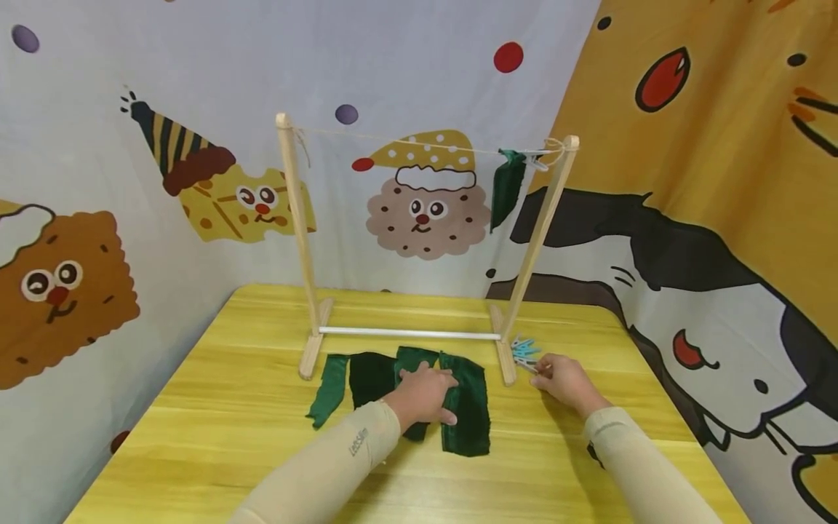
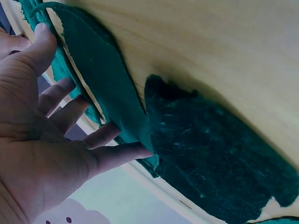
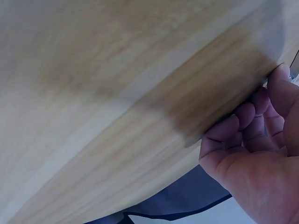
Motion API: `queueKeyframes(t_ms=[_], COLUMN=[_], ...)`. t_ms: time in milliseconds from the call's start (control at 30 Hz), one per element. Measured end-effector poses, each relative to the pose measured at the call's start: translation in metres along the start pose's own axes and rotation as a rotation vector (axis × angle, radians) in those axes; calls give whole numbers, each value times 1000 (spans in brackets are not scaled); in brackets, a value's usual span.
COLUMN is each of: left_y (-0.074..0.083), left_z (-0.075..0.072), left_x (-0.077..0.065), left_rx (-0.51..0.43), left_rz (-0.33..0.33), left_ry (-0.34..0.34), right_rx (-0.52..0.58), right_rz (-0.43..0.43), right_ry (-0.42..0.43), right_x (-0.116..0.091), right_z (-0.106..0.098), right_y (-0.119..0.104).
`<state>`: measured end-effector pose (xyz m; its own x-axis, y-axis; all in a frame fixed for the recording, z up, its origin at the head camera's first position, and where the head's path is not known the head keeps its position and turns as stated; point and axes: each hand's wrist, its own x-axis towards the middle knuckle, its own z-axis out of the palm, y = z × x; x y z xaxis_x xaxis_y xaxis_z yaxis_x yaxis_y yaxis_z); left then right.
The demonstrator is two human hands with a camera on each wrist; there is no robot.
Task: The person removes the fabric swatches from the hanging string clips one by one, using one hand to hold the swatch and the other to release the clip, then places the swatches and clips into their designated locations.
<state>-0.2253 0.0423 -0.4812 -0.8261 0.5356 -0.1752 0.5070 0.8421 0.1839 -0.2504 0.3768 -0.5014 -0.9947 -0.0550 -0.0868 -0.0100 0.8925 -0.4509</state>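
Several dark green velvet cloth pieces lie on the table, among them a thin strip, a darker piece and a wide piece. My left hand rests over the middle pieces with its fingers spread; in the left wrist view its fingertips touch the cloth. At the foot of the wooden frame, my right hand pinches a grey clothespin at the edge of a small heap of blue clothespins. In the right wrist view the fingers are curled and the clothespin is mostly hidden.
A wooden frame stands behind the cloths, with a string tied across its posts and a white bar low down. One green cloth hangs at the string's right end by a pale clothespin. A patterned curtain stands behind.
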Motion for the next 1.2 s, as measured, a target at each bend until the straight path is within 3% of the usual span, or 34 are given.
queueKeyframes(t_ms=[833,1200], left_y=[1,0], left_z=[-1,-2], left_x=[-2,3], left_rx=[-10,-12], left_rz=[-12,-8], left_ry=[-31,-37], right_rx=[-44,-48], right_rz=[40,54], right_ry=[-19,-12], right_x=[3,4], right_z=[5,5], right_y=[-3,-4])
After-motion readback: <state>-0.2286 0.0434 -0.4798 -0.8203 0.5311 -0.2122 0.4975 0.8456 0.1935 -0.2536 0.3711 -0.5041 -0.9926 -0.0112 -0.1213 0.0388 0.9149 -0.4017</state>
